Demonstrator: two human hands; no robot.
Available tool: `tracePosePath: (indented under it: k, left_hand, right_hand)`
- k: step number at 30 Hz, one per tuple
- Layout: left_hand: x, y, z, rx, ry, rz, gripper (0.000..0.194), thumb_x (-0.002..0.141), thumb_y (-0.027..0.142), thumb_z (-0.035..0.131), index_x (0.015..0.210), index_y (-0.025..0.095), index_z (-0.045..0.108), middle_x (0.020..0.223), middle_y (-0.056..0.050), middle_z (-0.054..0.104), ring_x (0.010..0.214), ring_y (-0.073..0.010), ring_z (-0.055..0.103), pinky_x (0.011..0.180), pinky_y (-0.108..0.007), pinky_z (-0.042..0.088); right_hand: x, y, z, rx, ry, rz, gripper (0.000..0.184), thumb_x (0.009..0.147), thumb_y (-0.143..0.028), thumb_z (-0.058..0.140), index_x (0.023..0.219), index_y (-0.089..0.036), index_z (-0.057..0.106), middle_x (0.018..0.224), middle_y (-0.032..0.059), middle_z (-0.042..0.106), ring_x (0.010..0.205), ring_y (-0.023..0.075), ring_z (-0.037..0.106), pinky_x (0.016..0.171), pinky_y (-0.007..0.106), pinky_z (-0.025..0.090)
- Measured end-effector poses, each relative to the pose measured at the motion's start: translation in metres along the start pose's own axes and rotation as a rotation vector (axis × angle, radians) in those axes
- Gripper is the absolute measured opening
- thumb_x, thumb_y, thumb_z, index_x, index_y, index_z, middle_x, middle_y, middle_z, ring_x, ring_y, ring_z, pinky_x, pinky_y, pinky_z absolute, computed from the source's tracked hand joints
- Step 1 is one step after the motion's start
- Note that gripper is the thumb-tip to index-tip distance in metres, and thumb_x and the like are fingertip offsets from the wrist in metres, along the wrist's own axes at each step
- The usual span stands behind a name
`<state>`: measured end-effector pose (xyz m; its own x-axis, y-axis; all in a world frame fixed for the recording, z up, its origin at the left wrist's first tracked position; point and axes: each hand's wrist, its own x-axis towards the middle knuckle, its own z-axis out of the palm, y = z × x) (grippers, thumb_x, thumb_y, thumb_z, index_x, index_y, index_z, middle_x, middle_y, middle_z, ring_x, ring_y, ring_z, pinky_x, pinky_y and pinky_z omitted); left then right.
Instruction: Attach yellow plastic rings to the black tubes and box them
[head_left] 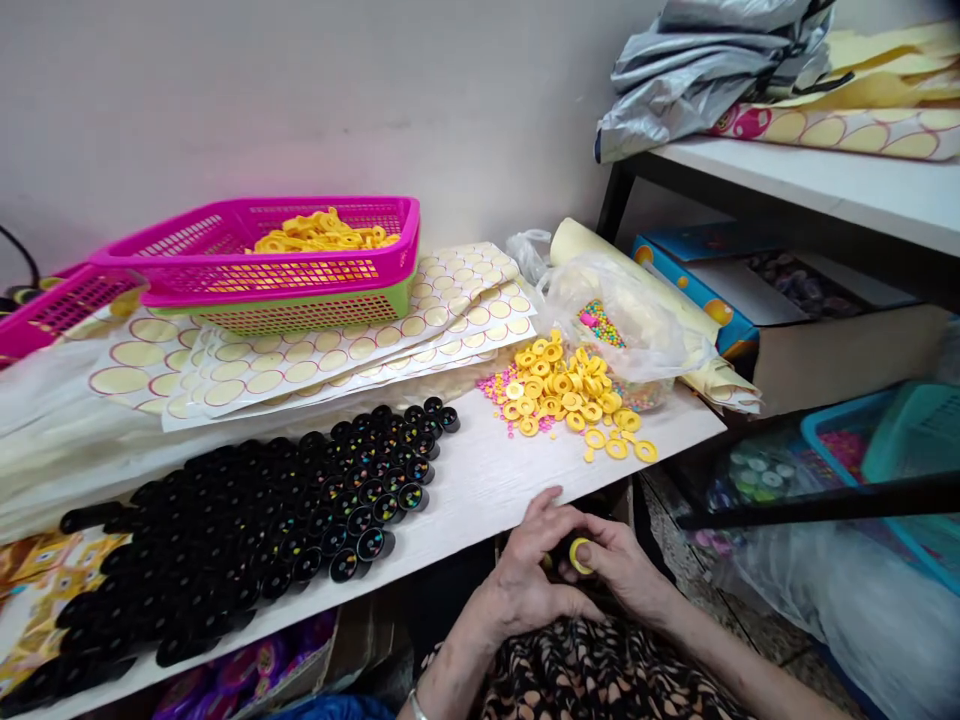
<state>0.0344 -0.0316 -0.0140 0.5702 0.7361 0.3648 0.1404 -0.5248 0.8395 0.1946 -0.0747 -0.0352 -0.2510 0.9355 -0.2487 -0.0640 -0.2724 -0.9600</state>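
Both hands meet just below the front edge of the white table (480,480). My left hand (529,565) and my right hand (619,570) are closed together around a small black cap with a yellow ring (579,556) on its top. A heap of loose yellow rings (570,395) lies on the table just beyond the hands, mixed with tiny coloured beads. To the left, several rows of black caps (285,520) holding coloured beads cover the table.
A pink basket (262,250) of yellow rings sits stacked on a green one at the back, on sheets of round stickers (337,345). A clear bag of beads (622,320) lies by the heap. Shelves, boxes and blue bins (885,450) crowd the right.
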Motion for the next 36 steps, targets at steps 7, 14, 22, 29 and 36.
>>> tracePosePath:
  k: [7,14,22,29,36]
  left_hand:
    - [0.055,-0.033,-0.087,1.059,0.318,-0.309,0.030,0.078,0.021,0.051,0.106,0.012,0.058,0.126,-0.019,0.046,0.127,-0.0386,0.024,0.097,-0.058,0.026]
    - [0.079,-0.045,-0.109,1.328,0.077,-0.354,0.029,0.071,0.009,0.043,0.094,0.009,0.061,0.120,-0.020,0.048,0.130,-0.0413,0.018,0.094,-0.060,0.024]
    - [0.066,-0.019,-0.086,0.963,0.068,-0.310,0.014,0.068,0.014,0.050,0.077,0.018,0.060,0.090,-0.008,0.063,0.100,-0.0257,0.053,0.080,-0.038,0.042]
    - [0.042,-0.035,-0.042,0.517,0.214,-0.342,0.025,0.058,0.008,0.055,0.079,0.020,0.063,0.076,-0.002,0.061,0.084,-0.0193,0.053,0.074,-0.032,0.045]
    - [0.031,-0.051,-0.031,0.223,0.419,-0.394,0.036,0.053,0.023,0.075,0.087,0.017,0.066,0.083,-0.004,0.060,0.081,-0.0174,0.055,0.071,-0.030,0.048]
  right_hand:
    - [0.025,0.031,-0.007,-1.175,-0.063,0.105,0.032,0.077,-0.029,0.054,0.103,-0.013,0.060,0.104,0.0144,0.059,0.102,0.0286,0.048,0.088,0.038,0.036]
    - [0.020,0.011,-0.017,-1.259,-0.109,0.062,0.027,0.075,-0.028,0.058,0.098,-0.012,0.059,0.098,0.0128,0.060,0.089,0.0243,0.054,0.074,0.031,0.039]
    - [0.053,-0.055,-0.027,-1.227,0.347,-0.298,0.022,0.089,-0.019,0.037,0.078,-0.018,0.056,0.079,0.0045,0.055,0.076,0.0153,0.050,0.065,0.024,0.034]
    - [0.104,-0.050,-0.021,-1.564,0.353,-0.154,0.019,0.084,-0.012,0.040,0.086,-0.018,0.058,0.089,0.0084,0.057,0.078,0.0183,0.051,0.059,0.027,0.031]
    - [0.101,-0.057,-0.011,-1.310,0.266,-0.350,0.018,0.086,-0.014,0.039,0.084,-0.017,0.057,0.084,0.0056,0.056,0.077,0.0166,0.050,0.062,0.026,0.033]
